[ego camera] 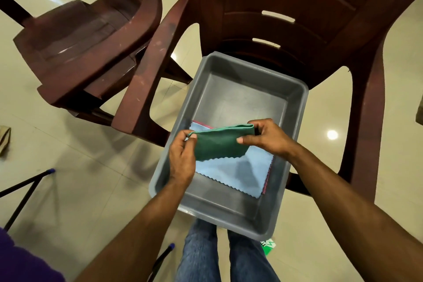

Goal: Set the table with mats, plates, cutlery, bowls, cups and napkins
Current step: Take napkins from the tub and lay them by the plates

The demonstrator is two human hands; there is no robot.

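A green napkin (220,143) is pinched at opposite corners by the left hand (182,159) and right hand (266,136), above the grey tub (297,98); it is best lifted taut so the blue napkin (240,171) beneath is left undisturbed

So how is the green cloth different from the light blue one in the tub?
The green cloth is held up, pinched by the left hand and the right hand; the light blue cloth lies flat in the grey tub. The green cloth is folded over along its top edge, the light blue cloth is spread open. Both have zigzag-cut edges.
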